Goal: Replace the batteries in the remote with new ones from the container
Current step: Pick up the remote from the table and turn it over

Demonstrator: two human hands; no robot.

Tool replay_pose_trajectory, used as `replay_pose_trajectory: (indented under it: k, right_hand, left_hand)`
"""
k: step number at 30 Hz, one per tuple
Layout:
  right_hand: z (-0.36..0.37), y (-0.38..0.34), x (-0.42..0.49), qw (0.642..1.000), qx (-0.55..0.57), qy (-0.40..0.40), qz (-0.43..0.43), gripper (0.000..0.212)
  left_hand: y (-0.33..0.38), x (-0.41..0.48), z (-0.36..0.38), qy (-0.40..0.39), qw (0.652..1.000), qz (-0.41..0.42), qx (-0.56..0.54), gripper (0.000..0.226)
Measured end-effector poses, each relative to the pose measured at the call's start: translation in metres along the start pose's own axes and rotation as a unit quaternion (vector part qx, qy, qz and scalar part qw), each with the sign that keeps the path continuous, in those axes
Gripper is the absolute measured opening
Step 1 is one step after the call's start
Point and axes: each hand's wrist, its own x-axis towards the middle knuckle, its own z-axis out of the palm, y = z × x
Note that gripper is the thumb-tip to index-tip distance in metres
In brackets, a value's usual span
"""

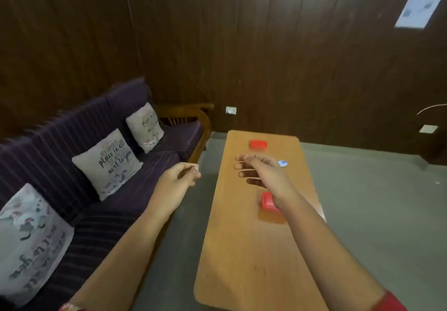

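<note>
A long wooden desk (254, 250) is seen beside a purple sofa (96, 165). Two red objects lie on it: one (258, 144) near the far end and one (268, 203) nearer, partly hidden under the right wrist; either may be the battery container, but which cannot be told, and no remote can be made out with certainty. A small blue-and-white item (282, 163) lies just beyond the right hand (261, 173), which is held over the desk with fingers loosely curled and apparently nothing gripped. The left hand (180, 180) is held off the desk's edge, closed into a light pinch; whether something small is held there cannot be told. The red boxes are judged to be light, stiff plastic, somewhat smooth, best taken by the long sides between thumb and fingers. Loose batteries would be small, hard and prone to rolling, so a pinch at mid-length is advised.
</note>
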Motion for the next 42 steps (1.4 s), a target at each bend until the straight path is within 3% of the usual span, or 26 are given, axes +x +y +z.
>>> replay_pose_trajectory:
  k: [6,13,20,29,42]
  right_hand:
    - [0.055,0.047,0.052,0.998,0.003,0.002,0.064,0.022]
    - [0.125,0.081,0.134,0.987,0.036,0.087,0.127,0.026]
    - [0.165,0.104,0.210,0.974,0.037,0.116,0.192,0.028]
    - [0.147,0.152,0.314,0.947,0.052,0.160,0.274,0.024]
    - [0.056,0.168,0.498,0.905,0.069,0.247,0.339,0.025]
  left_hand:
    - [-0.055,0.059,-0.026,-0.020,0.999,-0.039,-0.025,0.019]
    - [-0.116,0.160,-0.072,-0.089,0.992,-0.092,-0.012,0.014]
    - [-0.163,0.245,-0.093,-0.136,0.979,-0.152,0.003,0.013]
    - [-0.208,0.366,-0.057,-0.219,0.952,-0.213,0.037,0.015]
    - [-0.191,0.590,0.050,-0.350,0.903,-0.200,0.148,0.015]
